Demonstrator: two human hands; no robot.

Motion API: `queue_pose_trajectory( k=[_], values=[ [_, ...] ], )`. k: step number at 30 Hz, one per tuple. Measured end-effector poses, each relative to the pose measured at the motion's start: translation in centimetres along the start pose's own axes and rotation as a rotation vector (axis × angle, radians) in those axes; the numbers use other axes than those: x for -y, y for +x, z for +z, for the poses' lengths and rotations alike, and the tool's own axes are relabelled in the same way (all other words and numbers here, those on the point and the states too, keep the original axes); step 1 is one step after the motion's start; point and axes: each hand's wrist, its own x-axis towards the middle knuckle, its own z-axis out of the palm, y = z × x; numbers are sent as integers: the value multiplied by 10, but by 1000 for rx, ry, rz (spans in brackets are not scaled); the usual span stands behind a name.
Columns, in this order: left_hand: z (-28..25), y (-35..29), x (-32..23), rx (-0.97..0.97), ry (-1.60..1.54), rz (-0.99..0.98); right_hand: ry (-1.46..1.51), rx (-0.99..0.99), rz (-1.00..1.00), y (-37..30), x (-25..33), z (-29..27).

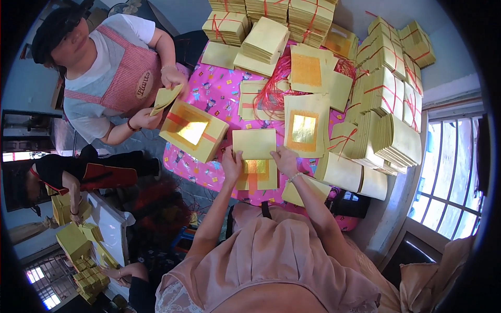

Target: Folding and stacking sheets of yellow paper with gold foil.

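From my end: left hand (233, 164) and right hand (286, 161) grip the yellow paper (254, 144) by its lower corners, over the pink table (206, 86). Red-tied bundles (389, 88) look finished; it and the gold-patterned paper (255, 176) just nearer remain untied.

The held yellow paper (254, 143) covers the upper part of a gold-patched sheet (257, 181) at the pink table's (206, 86) near edge; some fingers of the left hand (233, 164) and right hand (285, 161) are hidden. Tied bundles (310, 22) along the far edge are cut off above. Stacked bundles (389, 96) hide the right edge. Loose sheets partly cover red strings (271, 89) mid-surface.
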Motion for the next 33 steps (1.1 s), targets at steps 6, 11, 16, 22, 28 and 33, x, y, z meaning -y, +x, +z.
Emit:
queue_pose_trajectory(
  k=[6, 11, 16, 22, 28, 33],
  values=[
    [1, 1, -2, 0, -26, 11, -39, -58, 0, 1, -1, 5],
    [3, 2, -4, 10, 30, 4, -79, -5, 42, 9, -3, 6],
    [1, 5, -6, 47, 59, -20, -129, 10, 47, 12, 0, 4],
    [1, 7, -7, 54, 53, -20, -158, 70, 112, 15, 1, 3],
    [1, 8, -8, 81, 55, -73, -171, 48, 104, 17, -2, 4],
    [2, 8, 0, 38, 80, -2, -190, 148, 182, 17, 8, -2]
  ],
)
